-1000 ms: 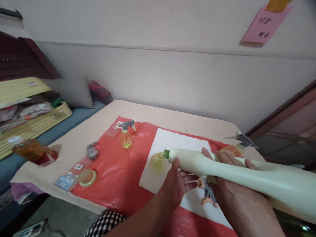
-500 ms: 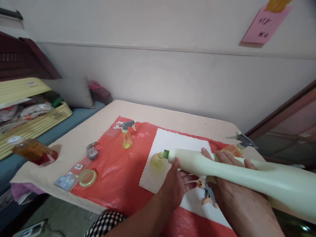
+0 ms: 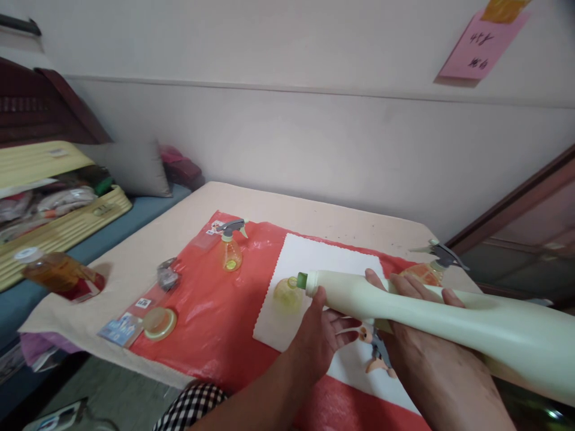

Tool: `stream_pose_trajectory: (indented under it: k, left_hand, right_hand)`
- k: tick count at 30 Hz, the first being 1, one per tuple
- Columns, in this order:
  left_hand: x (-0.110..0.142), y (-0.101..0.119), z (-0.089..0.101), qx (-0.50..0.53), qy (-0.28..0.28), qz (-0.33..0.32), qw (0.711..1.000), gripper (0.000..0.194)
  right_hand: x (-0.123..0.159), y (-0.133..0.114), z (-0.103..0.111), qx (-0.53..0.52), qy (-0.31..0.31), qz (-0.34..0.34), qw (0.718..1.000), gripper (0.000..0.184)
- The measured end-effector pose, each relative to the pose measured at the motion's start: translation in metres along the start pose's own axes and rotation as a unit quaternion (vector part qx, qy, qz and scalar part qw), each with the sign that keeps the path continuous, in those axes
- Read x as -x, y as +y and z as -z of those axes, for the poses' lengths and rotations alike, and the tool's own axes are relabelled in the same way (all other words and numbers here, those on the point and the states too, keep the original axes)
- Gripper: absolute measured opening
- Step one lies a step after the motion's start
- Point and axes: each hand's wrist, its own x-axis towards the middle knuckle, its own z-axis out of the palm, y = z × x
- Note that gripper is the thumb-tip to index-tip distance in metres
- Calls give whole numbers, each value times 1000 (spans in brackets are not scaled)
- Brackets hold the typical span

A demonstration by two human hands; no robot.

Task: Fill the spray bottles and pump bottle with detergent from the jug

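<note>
I hold a large pale green bottle point(image 3: 449, 317) tipped sideways, its green spout over the mouth of a small yellow bottle point(image 3: 287, 293) standing on a white cloth point(image 3: 323, 257). My right hand point(image 3: 422, 335) wraps round the big bottle's body from beneath, fingers over its top. My left hand point(image 3: 321, 332) cups under the neck, thumb against it. A detached grey and orange spray head point(image 3: 380, 353) lies on the cloth between my hands.
A red plastic sheet point(image 3: 215, 311) covers the beige table point(image 3: 251, 203). On it stand a small spray bottle point(image 3: 230, 248), a yellow lid point(image 3: 159, 322) and packets. Another spray bottle point(image 3: 431, 263) stands far right. An amber bottle point(image 3: 58, 272) lies at the left edge.
</note>
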Motion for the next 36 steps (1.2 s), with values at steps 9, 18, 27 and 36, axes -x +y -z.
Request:
stream_pose_trajectory:
  k: [9,18,27,36]
  left_hand:
    - [-1,-1,3,-2,-5,-3,1000,83]
    - [-1,-1,3,0,-5,-3,1000,83]
    - [-1,-2,4,5,-8,-4,1000,84]
    - [-3,-3,6,14,-13,-1,1000,83]
  right_hand:
    - [-2,-2,2,8,6,1,1000,88]
    - [-2,-2,6,6,1,11,1000,82]
    - [-1,-2,3,3,22,3,1000,80]
    - [-2,-1,6,-2,29,7,1000,78]
